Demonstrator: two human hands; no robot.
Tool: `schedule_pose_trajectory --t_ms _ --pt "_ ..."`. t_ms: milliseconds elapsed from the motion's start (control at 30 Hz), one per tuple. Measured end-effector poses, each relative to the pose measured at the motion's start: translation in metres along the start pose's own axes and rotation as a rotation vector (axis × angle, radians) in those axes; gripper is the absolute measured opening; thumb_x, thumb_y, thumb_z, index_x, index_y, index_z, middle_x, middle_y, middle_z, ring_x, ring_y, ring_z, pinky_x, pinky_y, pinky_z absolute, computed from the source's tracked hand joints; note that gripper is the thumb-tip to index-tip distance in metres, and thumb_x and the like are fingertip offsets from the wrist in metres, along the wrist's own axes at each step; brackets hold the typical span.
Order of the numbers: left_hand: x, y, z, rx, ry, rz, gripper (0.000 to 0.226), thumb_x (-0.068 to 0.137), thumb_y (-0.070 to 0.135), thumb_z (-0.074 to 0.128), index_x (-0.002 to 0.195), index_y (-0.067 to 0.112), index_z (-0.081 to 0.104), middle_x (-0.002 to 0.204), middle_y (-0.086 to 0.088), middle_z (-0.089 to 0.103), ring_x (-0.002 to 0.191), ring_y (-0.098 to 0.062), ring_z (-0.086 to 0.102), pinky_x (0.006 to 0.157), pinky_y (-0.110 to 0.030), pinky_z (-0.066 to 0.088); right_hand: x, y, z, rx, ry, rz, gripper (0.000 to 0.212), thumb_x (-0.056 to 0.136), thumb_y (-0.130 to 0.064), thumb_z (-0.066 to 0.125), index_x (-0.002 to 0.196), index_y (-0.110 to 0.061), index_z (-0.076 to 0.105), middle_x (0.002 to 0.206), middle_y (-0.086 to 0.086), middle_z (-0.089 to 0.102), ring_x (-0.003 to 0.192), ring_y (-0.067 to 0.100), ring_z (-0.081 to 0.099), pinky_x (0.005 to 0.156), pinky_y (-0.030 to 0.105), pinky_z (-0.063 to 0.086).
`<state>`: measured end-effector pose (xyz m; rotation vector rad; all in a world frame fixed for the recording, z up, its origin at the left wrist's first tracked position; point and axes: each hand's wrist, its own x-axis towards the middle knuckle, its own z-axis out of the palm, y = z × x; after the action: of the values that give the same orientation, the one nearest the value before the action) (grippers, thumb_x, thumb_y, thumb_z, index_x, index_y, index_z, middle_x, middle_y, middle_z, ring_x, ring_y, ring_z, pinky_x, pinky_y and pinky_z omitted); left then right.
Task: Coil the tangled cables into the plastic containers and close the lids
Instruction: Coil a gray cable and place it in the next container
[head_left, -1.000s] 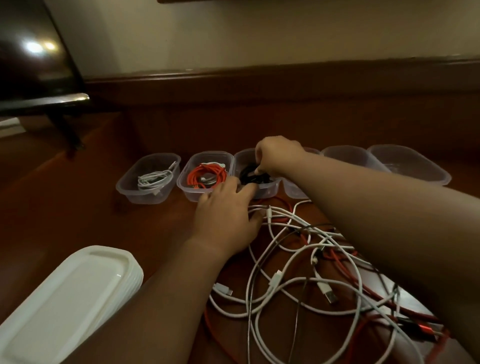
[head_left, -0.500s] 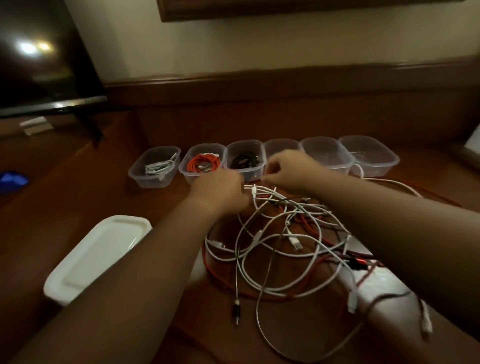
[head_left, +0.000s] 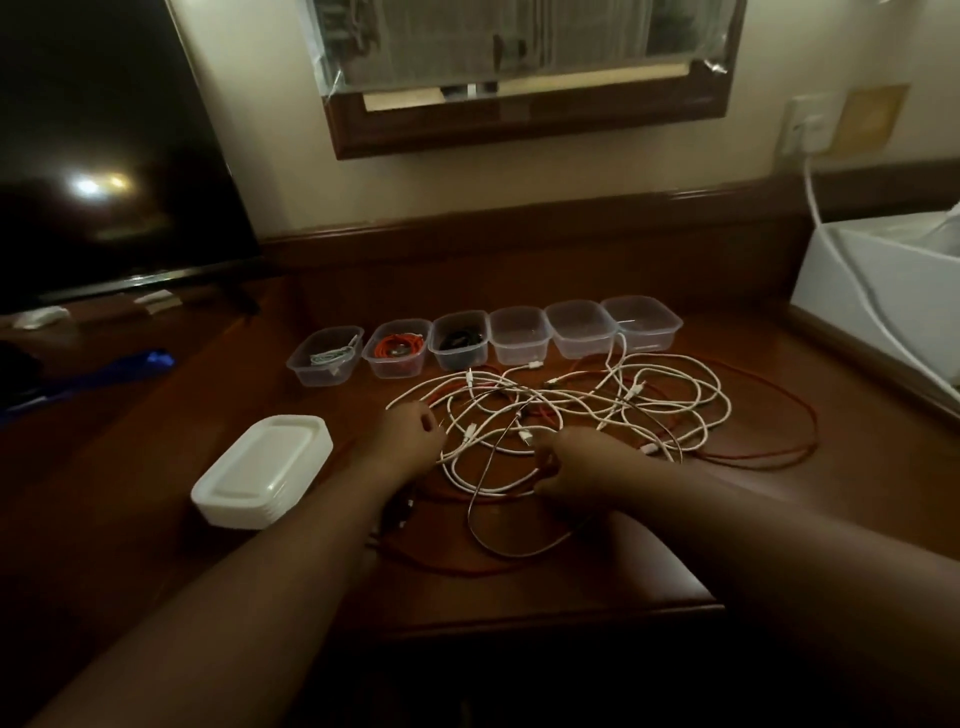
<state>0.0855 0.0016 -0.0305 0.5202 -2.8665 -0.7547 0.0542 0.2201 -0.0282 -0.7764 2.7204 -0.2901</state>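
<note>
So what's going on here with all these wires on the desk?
A person is sorting a tangle of cables into a row of six clear plastic tubs on a wooden desk. The three tubs on the left already hold a coiled white, orange and black cable; the other three look empty. Both hands are in the pile: the left hand and right hand have fingers curled among the white wires, seemingly picking one out. The stack of white lids waits beside them, none fitted yet.
</note>
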Motion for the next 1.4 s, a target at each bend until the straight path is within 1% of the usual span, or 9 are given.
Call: schedule_pose_trajectory --t_ms 200,333,500,733,933,1033,1100,1233,1400 --pt "-0.027 0.040 -0.021 -0.785 -0.035 -0.009 0.013 0.100 0.021 0.056 0.092 0.011 0.061 0.069 -0.004 0.054 0.052 -0.011 0.048 0.046 -0.022 0.038 -0.027 -0.017 -0.019 0.471 0.153 -0.067 0.037 0.095 -0.042 0.060 0.122 -0.017 0.062 0.112 0.001 0.065 0.097 0.013 0.063 0.083 0.029 0.053" --pt "-0.046 0.069 -0.034 -0.987 -0.096 -0.017 0.009 0.099 0.022 0.058 0.100 0.013 0.061 0.081 -0.003 0.059 0.060 -0.011 0.054 0.052 -0.023 0.041 -0.049 -0.037 -0.041 0.906 0.082 -0.165 0.031 0.095 -0.047 0.057 0.107 -0.020 0.066 0.101 0.004 0.069 0.092 0.015 0.067 0.077 0.028 0.054" --pt "-0.046 0.083 -0.038 -1.071 -0.197 -0.130 0.012 0.093 0.015 0.057 0.082 0.012 0.062 0.067 -0.001 0.052 0.048 -0.009 0.042 0.047 -0.023 0.030 -0.063 -0.044 -0.052 0.914 0.040 -0.133 0.012 0.102 -0.025 0.051 0.097 -0.019 0.061 0.074 0.001 0.054 0.060 0.010 0.049 0.056 0.023 0.043" --pt "-0.027 0.098 -0.034 -1.339 -0.188 -0.370 0.019 0.095 0.020 0.054 0.077 0.015 0.057 0.063 0.005 0.051 0.052 -0.008 0.042 0.049 -0.020 0.023 -0.078 -0.012 -0.047 0.621 0.180 -0.086 0.019 0.095 -0.025 0.061 0.078 -0.018 0.057 0.071 0.000 0.052 0.060 0.011 0.046 0.054 0.024 0.039" --pt "-0.054 0.111 -0.028 -0.930 -0.166 0.045 0.011 0.096 0.014 0.059 0.088 0.010 0.065 0.071 -0.002 0.060 0.054 -0.010 0.052 0.043 -0.020 0.036 -0.073 0.043 -0.047 0.607 0.746 0.060 0.024 0.088 -0.031 0.072 0.077 -0.021 0.053 0.069 -0.004 0.054 0.062 0.011 0.049 0.057 0.027 0.040" --pt "-0.077 0.116 -0.032 -0.688 -0.151 0.324 0.005 0.093 0.008 0.064 0.096 0.009 0.068 0.074 -0.003 0.068 0.060 -0.009 0.065 0.054 -0.017 0.050 -0.067 0.059 -0.052 0.372 0.583 0.152 0.068 0.080 -0.048 0.077 0.136 -0.026 0.044 0.124 0.000 0.060 0.108 0.020 0.060 0.077 0.032 0.051" --pt "-0.087 0.119 -0.040 -0.561 -0.156 0.462 0.005 0.092 0.010 0.066 0.096 0.013 0.068 0.077 -0.003 0.071 0.066 -0.008 0.069 0.058 -0.017 0.052 -0.064 0.064 -0.053 0.328 0.554 0.137 0.091 0.077 -0.050 0.078 0.150 -0.032 0.026 0.149 0.003 0.045 0.125 0.026 0.053 0.089 0.038 0.052" --pt "-0.092 0.118 -0.051 -0.469 -0.070 0.567 0.006 0.088 0.012 0.071 0.088 0.017 0.068 0.078 -0.004 0.072 0.069 -0.013 0.070 0.061 -0.021 0.056 -0.060 0.074 -0.063 0.426 0.886 0.115 0.070 0.080 -0.048 0.076 0.130 -0.024 0.033 0.120 0.005 0.055 0.101 0.023 0.061 0.072 0.035 0.052" --pt "-0.092 0.111 -0.057 -0.393 -0.182 0.663 0.008 0.085 0.013 0.073 0.089 0.019 0.069 0.086 0.006 0.072 0.078 -0.013 0.070 0.067 -0.026 0.058 -0.052 0.077 -0.077 0.329 0.650 0.180 0.076 0.089 -0.049 0.066 0.150 -0.039 0.022 0.135 0.008 0.056 0.104 0.025 0.062 0.076 0.038 0.055"
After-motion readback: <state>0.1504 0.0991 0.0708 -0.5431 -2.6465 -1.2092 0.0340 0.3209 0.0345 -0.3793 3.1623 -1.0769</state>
